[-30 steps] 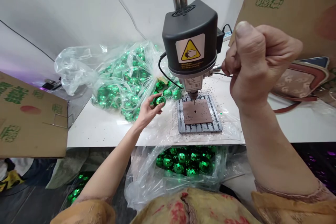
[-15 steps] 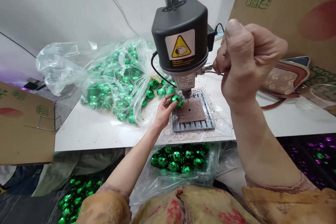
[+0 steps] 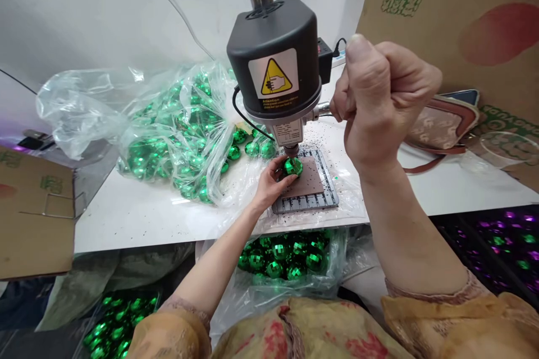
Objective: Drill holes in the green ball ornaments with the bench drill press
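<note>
My left hand (image 3: 272,182) grips a shiny green faceted ball (image 3: 293,166) between thumb and fingers, right under the chuck of a black drill press (image 3: 275,50). Beneath the ball lies a brown square board (image 3: 309,182) on a slotted metal base plate (image 3: 330,197), strewn with dark shavings. The drill bit is not visible; the ball sits where it would come down. My right hand (image 3: 379,95) is raised and closed in a fist at the right side of the drill press, wrapped round its feed handle (image 3: 323,109), most of which the fingers hide.
A clear plastic bag (image 3: 210,118) of green balls lies left of the press. Below the table edge, an open bag (image 3: 332,275) holds more green balls. A cardboard box (image 3: 421,22) and a handbag (image 3: 446,118) stand at right; another cardboard box (image 3: 33,219) is at left.
My left hand has moved the green ball rightward from beside the bit to under the chuck, covering the hole in the board. My right hand stays on the handle. The view has shifted slightly.
</note>
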A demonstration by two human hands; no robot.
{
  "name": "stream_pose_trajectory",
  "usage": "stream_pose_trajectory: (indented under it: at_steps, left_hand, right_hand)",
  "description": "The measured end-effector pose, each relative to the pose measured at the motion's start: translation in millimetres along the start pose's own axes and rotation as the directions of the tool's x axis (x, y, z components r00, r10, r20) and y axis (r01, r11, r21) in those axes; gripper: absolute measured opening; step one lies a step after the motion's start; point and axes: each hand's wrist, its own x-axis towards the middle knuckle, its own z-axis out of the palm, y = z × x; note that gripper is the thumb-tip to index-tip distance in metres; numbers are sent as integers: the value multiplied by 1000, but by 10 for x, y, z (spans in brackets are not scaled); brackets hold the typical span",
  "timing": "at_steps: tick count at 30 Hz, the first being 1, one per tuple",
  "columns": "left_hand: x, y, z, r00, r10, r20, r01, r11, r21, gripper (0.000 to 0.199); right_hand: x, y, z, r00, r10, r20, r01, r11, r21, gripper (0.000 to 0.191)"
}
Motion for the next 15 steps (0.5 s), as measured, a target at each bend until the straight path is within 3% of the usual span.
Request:
stream_pose_trajectory:
  at_steps: [5, 8, 11, 15]
  left_hand:
    - [-100, 54, 67, 997, 53, 59, -59, 993, 99, 63]
    - [-137, 116, 110, 998, 45, 40, -51, 986, 159, 60]
    - [-138, 151, 140, 1000, 13, -15, -11, 992, 126, 58]
    - [-123, 157, 150, 1000, -20, -8, 20, 998, 54, 59]
  right_hand:
    - [-10, -9, 6, 1000, 2, -6, -2, 1000, 12, 53]
    - [-12, -5, 3, 1000, -3, -2, 3, 1000, 16, 54]
    - [-3, 0, -2, 1000, -10, 9, 10, 1000, 8, 53]
    - [-17, 1, -7, 1000, -12, 1, 12, 999, -39, 55]
